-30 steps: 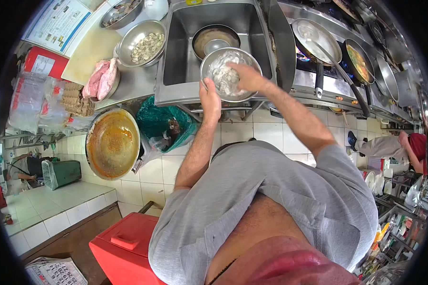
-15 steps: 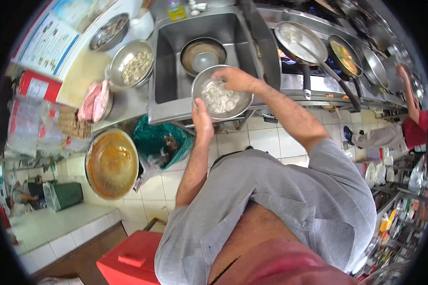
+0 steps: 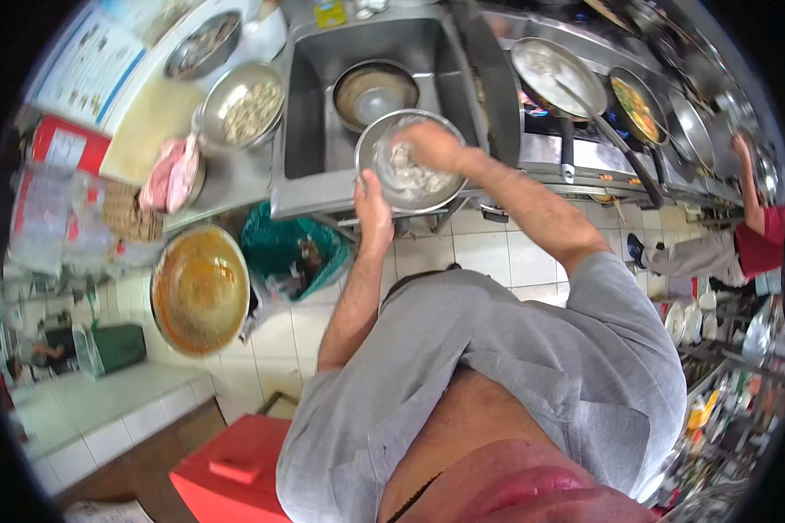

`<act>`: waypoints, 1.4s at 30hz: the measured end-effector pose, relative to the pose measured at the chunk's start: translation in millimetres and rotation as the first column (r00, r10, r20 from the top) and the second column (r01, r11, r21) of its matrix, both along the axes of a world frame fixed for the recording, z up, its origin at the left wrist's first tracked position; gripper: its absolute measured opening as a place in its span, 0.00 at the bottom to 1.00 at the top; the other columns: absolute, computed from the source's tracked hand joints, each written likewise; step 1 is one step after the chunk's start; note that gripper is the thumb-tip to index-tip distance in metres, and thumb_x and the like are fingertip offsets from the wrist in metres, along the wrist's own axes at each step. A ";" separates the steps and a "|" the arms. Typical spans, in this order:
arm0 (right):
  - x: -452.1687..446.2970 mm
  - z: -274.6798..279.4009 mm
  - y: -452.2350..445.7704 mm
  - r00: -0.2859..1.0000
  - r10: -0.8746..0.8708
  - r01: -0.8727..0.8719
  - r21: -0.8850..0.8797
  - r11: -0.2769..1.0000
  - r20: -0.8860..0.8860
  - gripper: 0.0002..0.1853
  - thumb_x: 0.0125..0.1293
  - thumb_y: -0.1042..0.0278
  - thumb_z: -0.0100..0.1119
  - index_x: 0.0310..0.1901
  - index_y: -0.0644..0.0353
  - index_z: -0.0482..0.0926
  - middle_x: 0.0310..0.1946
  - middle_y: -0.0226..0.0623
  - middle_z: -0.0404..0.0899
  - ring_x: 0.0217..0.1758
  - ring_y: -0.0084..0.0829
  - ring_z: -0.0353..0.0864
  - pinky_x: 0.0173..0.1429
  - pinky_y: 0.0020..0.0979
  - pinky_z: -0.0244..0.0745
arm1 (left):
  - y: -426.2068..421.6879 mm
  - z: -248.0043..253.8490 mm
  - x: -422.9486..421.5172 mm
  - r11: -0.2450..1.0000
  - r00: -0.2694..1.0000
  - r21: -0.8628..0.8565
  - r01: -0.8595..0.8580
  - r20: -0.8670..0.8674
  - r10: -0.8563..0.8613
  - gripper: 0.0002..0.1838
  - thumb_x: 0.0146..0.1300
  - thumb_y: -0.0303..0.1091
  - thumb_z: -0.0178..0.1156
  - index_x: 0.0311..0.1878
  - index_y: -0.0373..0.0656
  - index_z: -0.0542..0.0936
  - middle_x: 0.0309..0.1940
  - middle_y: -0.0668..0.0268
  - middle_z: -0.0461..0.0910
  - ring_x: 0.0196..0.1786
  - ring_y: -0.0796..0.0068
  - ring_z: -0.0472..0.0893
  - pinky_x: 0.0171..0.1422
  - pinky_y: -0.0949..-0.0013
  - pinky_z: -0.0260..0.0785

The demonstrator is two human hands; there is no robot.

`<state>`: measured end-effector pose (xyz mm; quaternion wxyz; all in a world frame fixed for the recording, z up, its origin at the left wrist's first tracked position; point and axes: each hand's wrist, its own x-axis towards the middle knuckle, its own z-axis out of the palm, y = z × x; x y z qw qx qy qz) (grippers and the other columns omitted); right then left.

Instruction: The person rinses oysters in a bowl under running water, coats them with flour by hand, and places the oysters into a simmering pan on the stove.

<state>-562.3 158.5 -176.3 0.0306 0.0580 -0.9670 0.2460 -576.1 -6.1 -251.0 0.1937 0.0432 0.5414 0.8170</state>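
Note:
A metal bowl [image 3: 376,155] is held at the front edge of the sink [image 3: 298,131]. My left hand [image 3: 372,209] grips its near left rim, the thumb lying along the edge. Pale, whitish pieces [image 3: 420,180], perhaps coated with powder, lie in the bowl; their kind is unclear. Over them, inside the bowl, is my right hand [image 3: 433,146], its fingers smeared by motion. Beyond the bowl, a dark round pan [image 3: 351,94] with a smaller bowl [image 3: 374,105] in it sits in the sink.
Left of the sink stand a colander [image 3: 214,116] of greyish pieces, another metal bowl [image 3: 227,52] and raw meat [image 3: 170,179]. Pans [image 3: 532,78] heat on the stove at right. A large stained pot [image 3: 201,292] and green-lined bin [image 3: 266,235] are below. Another person [image 3: 763,235] works far right.
My right hand has swept through the bowl, and the pale pieces have shifted toward its right side. My left hand keeps its hold on the rim. The view has shifted slightly.

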 end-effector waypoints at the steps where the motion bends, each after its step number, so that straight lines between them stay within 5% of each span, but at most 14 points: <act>1: 1.1 1.9 1.4 0.995 -0.010 -0.004 -0.136 0.991 -0.103 0.24 0.45 0.84 0.51 0.47 0.56 0.76 0.42 0.45 0.77 0.49 0.40 0.76 0.54 0.32 0.69 | -2.8 4.4 2.1 1.000 1.000 0.012 0.001 -0.030 -0.001 0.23 0.67 0.49 0.42 0.54 0.39 0.65 0.46 0.60 0.73 0.45 0.73 0.75 0.40 0.71 0.73; 4: 0.5 23.1 3.2 0.982 -0.156 0.182 -0.292 0.939 0.109 0.28 0.43 0.83 0.54 0.52 0.59 0.72 0.49 0.42 0.75 0.55 0.37 0.72 0.60 0.31 0.65 | -8.5 21.6 1.9 0.999 0.998 -0.030 0.027 0.052 -0.025 0.24 0.67 0.49 0.42 0.54 0.37 0.65 0.46 0.59 0.72 0.46 0.71 0.75 0.44 0.68 0.72; 9: 14.4 -14.0 -13.8 0.994 -0.086 0.098 -0.197 0.975 0.072 0.38 0.38 0.82 0.60 0.58 0.57 0.65 0.56 0.45 0.68 0.60 0.40 0.66 0.64 0.32 0.60 | -4.7 13.7 -1.8 0.989 0.987 -0.129 -0.067 -0.151 0.047 0.23 0.68 0.47 0.41 0.53 0.35 0.66 0.46 0.60 0.72 0.46 0.71 0.73 0.51 0.66 0.67; 11: 12.6 -34.6 -35.9 0.951 -0.245 0.293 -0.294 0.910 0.191 0.40 0.35 0.82 0.61 0.58 0.58 0.65 0.55 0.47 0.69 0.59 0.40 0.67 0.63 0.32 0.61 | -0.9 12.5 1.1 0.982 0.976 -0.173 -0.077 -0.215 0.038 0.23 0.68 0.47 0.41 0.52 0.35 0.66 0.46 0.60 0.72 0.47 0.71 0.72 0.53 0.66 0.65; 13: 10.8 -22.2 -39.9 0.946 -0.182 0.295 -0.486 0.822 0.267 0.40 0.36 0.85 0.59 0.58 0.55 0.65 0.57 0.45 0.66 0.62 0.39 0.64 0.65 0.33 0.58 | 0.9 8.9 5.2 0.994 0.985 -0.090 -0.059 -0.166 0.044 0.23 0.68 0.47 0.41 0.53 0.35 0.66 0.46 0.60 0.72 0.47 0.72 0.71 0.52 0.68 0.64; 16: 1.4 -3.7 -33.7 0.989 -0.149 0.149 -0.235 0.960 0.015 0.25 0.43 0.85 0.53 0.47 0.58 0.75 0.46 0.43 0.76 0.52 0.39 0.74 0.58 0.32 0.67 | -2.3 4.1 -1.4 0.997 0.994 -0.061 -0.052 -0.096 0.046 0.24 0.68 0.48 0.42 0.55 0.35 0.65 0.47 0.59 0.71 0.47 0.71 0.73 0.50 0.66 0.68; 19: -7.1 12.5 -20.2 0.988 -0.129 0.109 -0.220 0.969 -0.078 0.23 0.43 0.84 0.53 0.46 0.59 0.76 0.45 0.44 0.77 0.50 0.40 0.75 0.56 0.33 0.68 | -7.0 6.0 -4.2 0.997 0.999 -0.068 -0.023 -0.050 0.020 0.25 0.67 0.49 0.42 0.55 0.36 0.64 0.48 0.59 0.71 0.46 0.70 0.75 0.46 0.65 0.72; 24: -17.9 -13.3 -19.5 0.985 -0.148 0.148 -0.008 0.989 -0.083 0.19 0.46 0.76 0.56 0.44 0.57 0.76 0.43 0.44 0.75 0.49 0.46 0.72 0.53 0.39 0.69 | -11.0 24.4 -1.8 0.996 0.996 -0.085 0.040 0.078 -0.034 0.26 0.66 0.50 0.43 0.55 0.37 0.65 0.47 0.59 0.72 0.43 0.69 0.77 0.41 0.66 0.74; 26: -10.0 -15.8 -39.5 0.982 0.180 -0.174 0.105 0.979 -0.053 0.21 0.45 0.72 0.58 0.46 0.52 0.75 0.45 0.43 0.72 0.50 0.47 0.70 0.53 0.42 0.68 | -11.3 -0.3 -15.4 0.998 0.998 -0.054 0.032 -0.043 -0.035 0.25 0.67 0.50 0.43 0.55 0.37 0.66 0.45 0.60 0.73 0.43 0.70 0.77 0.38 0.69 0.75; 31: 3.5 -7.3 -38.0 0.980 0.171 -0.194 0.334 0.922 0.099 0.21 0.48 0.72 0.57 0.47 0.47 0.75 0.47 0.42 0.69 0.51 0.44 0.71 0.52 0.42 0.71 | -23.5 3.3 -13.2 0.999 0.998 -0.041 0.032 -0.047 -0.034 0.23 0.67 0.49 0.43 0.54 0.38 0.67 0.42 0.62 0.75 0.42 0.72 0.76 0.38 0.71 0.73; 33: -6.9 -12.1 -39.0 0.990 -0.061 0.027 0.257 0.966 0.128 0.23 0.45 0.75 0.59 0.47 0.47 0.74 0.47 0.43 0.69 0.53 0.45 0.71 0.52 0.41 0.70 | -22.3 3.1 -11.9 0.995 0.997 -0.093 0.033 -0.064 -0.039 0.23 0.67 0.48 0.43 0.54 0.38 0.67 0.42 0.62 0.75 0.42 0.73 0.76 0.39 0.71 0.72; 35: -8.3 -13.1 -40.8 0.992 -0.075 0.059 0.155 0.986 0.099 0.20 0.45 0.76 0.58 0.44 0.51 0.76 0.45 0.44 0.73 0.49 0.46 0.73 0.53 0.40 0.69 | -25.4 3.1 -9.6 0.998 1.000 -0.062 0.026 0.009 -0.025 0.23 0.68 0.48 0.42 0.54 0.38 0.66 0.45 0.61 0.73 0.44 0.73 0.75 0.42 0.69 0.71; 37: -11.9 -14.0 -43.7 0.983 0.014 0.016 -0.164 0.986 0.182 0.17 0.45 0.78 0.56 0.41 0.56 0.77 0.40 0.46 0.76 0.48 0.45 0.74 0.53 0.39 0.69 | -29.8 14.3 -6.9 1.000 1.000 0.012 0.024 0.014 -0.024 0.24 0.68 0.47 0.42 0.54 0.34 0.66 0.46 0.61 0.71 0.48 0.75 0.69 0.54 0.69 0.61; 42: -23.0 12.6 -36.9 0.997 -0.009 -0.001 -0.116 0.993 -0.082 0.15 0.47 0.79 0.54 0.40 0.59 0.77 0.38 0.47 0.77 0.46 0.44 0.75 0.51 0.38 0.69 | -33.7 5.3 -15.1 0.997 0.999 -0.060 -0.047 -0.025 0.046 0.23 0.68 0.48 0.41 0.55 0.38 0.65 0.44 0.62 0.73 0.44 0.73 0.75 0.42 0.70 0.71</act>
